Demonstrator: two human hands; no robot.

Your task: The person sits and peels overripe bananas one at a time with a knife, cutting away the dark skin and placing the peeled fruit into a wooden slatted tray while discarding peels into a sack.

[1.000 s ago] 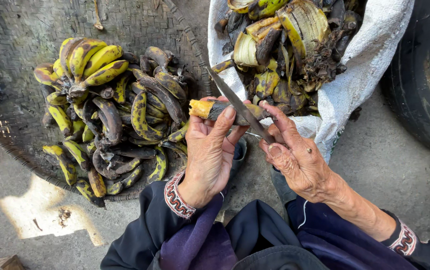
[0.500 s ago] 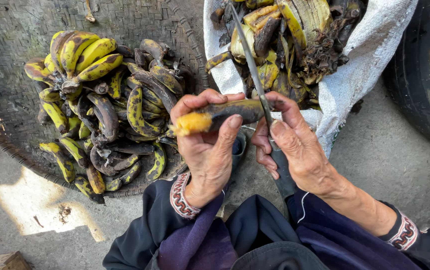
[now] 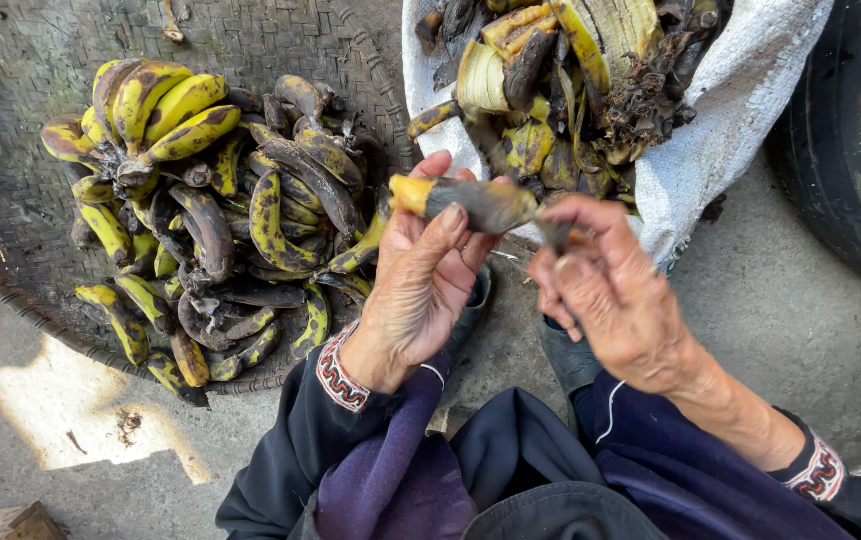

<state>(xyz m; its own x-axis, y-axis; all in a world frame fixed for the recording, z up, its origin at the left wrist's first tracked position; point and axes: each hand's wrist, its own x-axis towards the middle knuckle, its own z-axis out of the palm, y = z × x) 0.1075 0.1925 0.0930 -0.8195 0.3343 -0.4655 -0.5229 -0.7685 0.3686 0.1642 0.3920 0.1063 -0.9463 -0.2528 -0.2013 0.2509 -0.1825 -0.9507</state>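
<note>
My left hand [image 3: 421, 290] grips the banana [image 3: 471, 203] with its long axis running nine to three, yellow tip at nine, while my right hand [image 3: 606, 290] pinches closed on its dark three-o'clock end, equally near.

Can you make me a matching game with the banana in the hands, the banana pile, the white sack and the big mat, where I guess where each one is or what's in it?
Things:
1. banana in the hands
2. pile of bananas
3. white sack
4. woven mat

Places or states:
A. full of peels and scraps
B. held by the left hand, with the right hand at its dark end
C. lying under the pile, on the concrete ground
D. heaped on the mat, yellow with black blotches

Pairs: 1-B, 2-D, 3-A, 4-C
</note>
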